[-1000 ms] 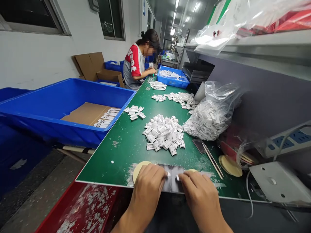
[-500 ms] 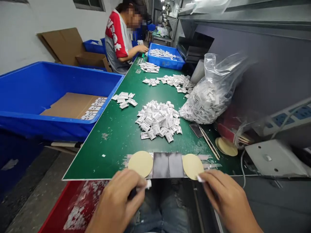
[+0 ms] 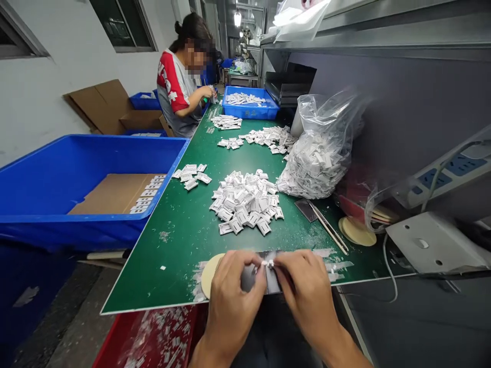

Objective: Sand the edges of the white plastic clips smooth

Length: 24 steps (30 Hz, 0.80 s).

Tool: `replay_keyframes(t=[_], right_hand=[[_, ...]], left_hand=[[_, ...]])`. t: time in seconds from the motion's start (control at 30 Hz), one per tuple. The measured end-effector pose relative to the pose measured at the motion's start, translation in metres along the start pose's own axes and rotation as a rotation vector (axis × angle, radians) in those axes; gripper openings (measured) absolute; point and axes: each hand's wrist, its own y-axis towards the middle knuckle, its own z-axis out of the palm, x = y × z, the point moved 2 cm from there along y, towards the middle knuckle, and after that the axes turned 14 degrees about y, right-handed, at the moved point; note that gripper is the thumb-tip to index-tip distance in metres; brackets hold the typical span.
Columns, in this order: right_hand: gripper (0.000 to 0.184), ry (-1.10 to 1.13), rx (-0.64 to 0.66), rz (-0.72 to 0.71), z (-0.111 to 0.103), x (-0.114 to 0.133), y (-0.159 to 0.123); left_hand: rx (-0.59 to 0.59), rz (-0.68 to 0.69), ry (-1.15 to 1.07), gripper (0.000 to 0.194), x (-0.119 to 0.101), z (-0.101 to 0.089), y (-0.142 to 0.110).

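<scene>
My left hand (image 3: 233,291) and my right hand (image 3: 303,289) meet at the near edge of the green table (image 3: 184,230). Both are pinched on a small white plastic part (image 3: 267,264) held between their fingertips. Under them lie a dark grey pad (image 3: 273,281) and a round tan disc (image 3: 209,273), which my left hand partly covers. A heap of the same small white parts (image 3: 245,202) lies just beyond my hands.
A clear bag of white parts (image 3: 316,163) stands at the right, with metal tweezers (image 3: 328,227) and tan discs (image 3: 356,232) beside it. A blue bin (image 3: 76,153) with cardboard sits left, a red bin (image 3: 153,337) below. A co-worker (image 3: 180,82) sits at the far end.
My hands were apart off the table's near edge half a second ago. They have come forward and together over the grey pad, fingertips now meeting on a white part.
</scene>
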Motion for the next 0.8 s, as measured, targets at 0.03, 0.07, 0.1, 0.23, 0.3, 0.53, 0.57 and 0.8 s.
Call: replay_keyframes(t=[0.03, 0.07, 0.1, 0.23, 0.3, 0.53, 0.57, 0.8], right_hand=[[0.017, -0.053, 0.001, -0.044, 0.001, 0.000, -0.001], [0.021, -0.094, 0.007, -0.066, 0.001, -0.001, -0.002], [0.022, -0.125, 0.018, -0.076, 0.002, 0.000, -0.002], [0.021, -0.176, 0.068, -0.052, 0.003, 0.005, -0.004], [0.022, -0.158, 0.085, -0.057, -0.003, 0.007, -0.007], [0.015, -0.294, -0.028, -0.051, -0.050, -0.029, -0.017], [0.016, -0.320, -0.006, -0.048, -0.052, -0.036, -0.017], [0.021, -0.368, 0.026, -0.051, -0.053, -0.035, -0.024]], left_hand=[[-0.031, 0.035, 0.039, 0.009, 0.000, 0.000, -0.001], [-0.040, 0.052, 0.054, 0.015, 0.001, 0.000, -0.002], [-0.033, 0.057, 0.052, 0.021, 0.001, 0.000, -0.003], [0.056, 0.106, 0.106, 0.026, 0.000, 0.006, -0.003], [0.069, 0.175, 0.240, 0.022, 0.001, 0.003, -0.006], [-0.028, 0.213, 0.384, 0.018, 0.041, -0.040, -0.013], [-0.017, 0.212, 0.418, 0.017, 0.048, -0.044, -0.013], [0.091, 0.245, 0.564, 0.009, 0.061, -0.062, -0.019]])
